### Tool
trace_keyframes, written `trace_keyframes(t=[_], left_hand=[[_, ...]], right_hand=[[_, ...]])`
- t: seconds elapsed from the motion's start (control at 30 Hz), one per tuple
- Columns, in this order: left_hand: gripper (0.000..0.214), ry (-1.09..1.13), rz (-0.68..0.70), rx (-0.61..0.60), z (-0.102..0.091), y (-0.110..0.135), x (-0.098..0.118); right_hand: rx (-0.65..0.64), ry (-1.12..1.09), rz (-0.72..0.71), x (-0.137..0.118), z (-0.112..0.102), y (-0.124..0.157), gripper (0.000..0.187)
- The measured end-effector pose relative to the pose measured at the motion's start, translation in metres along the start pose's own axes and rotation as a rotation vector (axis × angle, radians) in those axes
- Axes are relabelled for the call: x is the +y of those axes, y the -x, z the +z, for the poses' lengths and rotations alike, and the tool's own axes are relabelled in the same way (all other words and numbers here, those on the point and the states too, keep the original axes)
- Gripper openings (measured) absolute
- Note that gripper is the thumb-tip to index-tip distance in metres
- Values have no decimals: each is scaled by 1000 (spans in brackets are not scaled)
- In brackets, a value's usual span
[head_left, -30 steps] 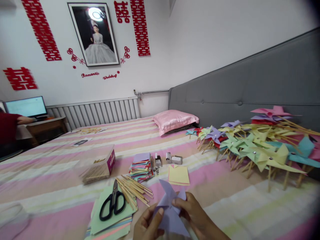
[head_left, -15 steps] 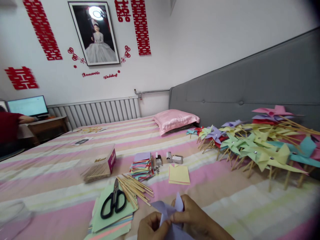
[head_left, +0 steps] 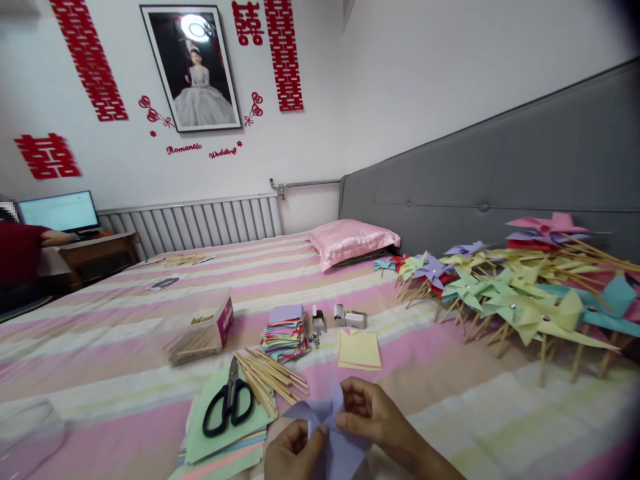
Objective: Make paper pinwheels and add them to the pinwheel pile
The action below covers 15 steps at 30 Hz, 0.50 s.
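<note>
With left hand (head_left: 294,453) and right hand (head_left: 373,415) we pinch purple paper (head_left: 345,456), apparently folding its corners inward; the next fold needs a steady hold.

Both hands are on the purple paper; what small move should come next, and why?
Probably ease the upright flap down to the middle of the purple paper: it stands beside the right hand's fingers, the left hand steadies the other side, and the pale-yellow pinwheel shows a shiny stud at its centre.
</note>
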<state>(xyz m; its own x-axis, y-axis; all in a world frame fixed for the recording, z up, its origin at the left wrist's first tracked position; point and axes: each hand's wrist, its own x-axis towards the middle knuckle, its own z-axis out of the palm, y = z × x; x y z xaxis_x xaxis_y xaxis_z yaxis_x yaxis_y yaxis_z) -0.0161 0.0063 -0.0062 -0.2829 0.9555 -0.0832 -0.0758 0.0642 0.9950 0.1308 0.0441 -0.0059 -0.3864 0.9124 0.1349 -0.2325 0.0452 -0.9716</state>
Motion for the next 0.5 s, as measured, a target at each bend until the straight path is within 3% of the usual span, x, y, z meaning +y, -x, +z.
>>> trace_keyframes(t=[0.07,0.17,0.23,0.33,0.43,0.5], left_hand=[[29,26,-29,38,-5,-1,6],[29,87,-111,142,-11,-2,10],[28,128,-143,221,-13,-2,12],[25,199,-193,253,-15,0,18],[23,309,-240,204,-14,3,25],[22,374,-267,178,-13,5,28]], right_hand=[[104,58,-82,-8,1,2,34],[283,242,-236,-21,3,8,19],[327,331,-297,-24,4,11,11],[179,368,-288,-20,8,14,10],[-58,363,-216,-14,14,15,25],[-120,357,-167,-12,18,16,29]])
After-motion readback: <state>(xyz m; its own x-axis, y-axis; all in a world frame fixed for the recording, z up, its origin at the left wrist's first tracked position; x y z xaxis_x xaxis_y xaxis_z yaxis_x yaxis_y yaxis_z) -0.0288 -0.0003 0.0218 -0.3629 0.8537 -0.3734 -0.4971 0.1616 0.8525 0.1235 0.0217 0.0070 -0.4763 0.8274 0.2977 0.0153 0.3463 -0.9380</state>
